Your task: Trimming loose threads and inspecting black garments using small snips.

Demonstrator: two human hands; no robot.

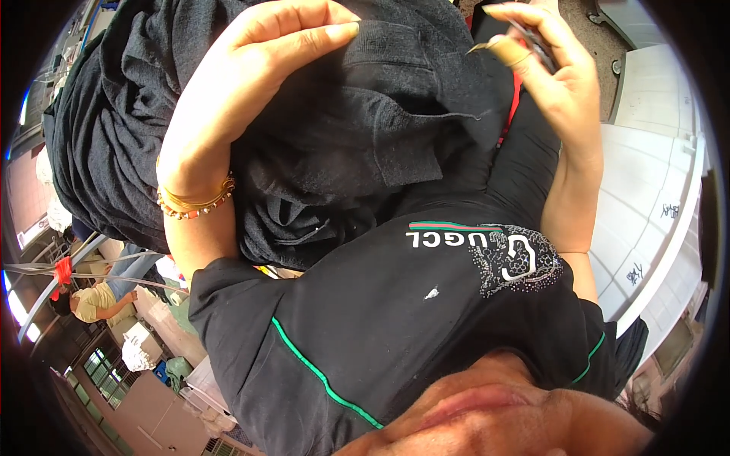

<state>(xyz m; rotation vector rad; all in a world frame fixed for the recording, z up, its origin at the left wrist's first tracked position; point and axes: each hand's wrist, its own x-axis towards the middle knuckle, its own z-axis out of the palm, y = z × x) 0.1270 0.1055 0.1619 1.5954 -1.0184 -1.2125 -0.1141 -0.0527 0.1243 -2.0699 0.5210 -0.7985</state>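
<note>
Dark grey knit garments [304,144] lie heaped over my lap, with ribbed bands along some edges. My left hand [281,45] is closed at the upper middle, its thumb and forefinger pinching the ribbed edge of one piece. At the upper right, apart from the cloth, my right hand [551,68] is raised. Its fingers are curled round a small dark tool [538,47], mostly hidden by them, so I cannot make out its exact kind. A thin pointed tip shows beside the thumb.
More dark knit cloth [106,144] bulges at the left. White panels or bins [639,190] with handwritten marks stand close on my right. A wheeled metal foot [608,23] is at the upper right. Another person [99,300] in a yellow top works far left, near white bundles [141,348].
</note>
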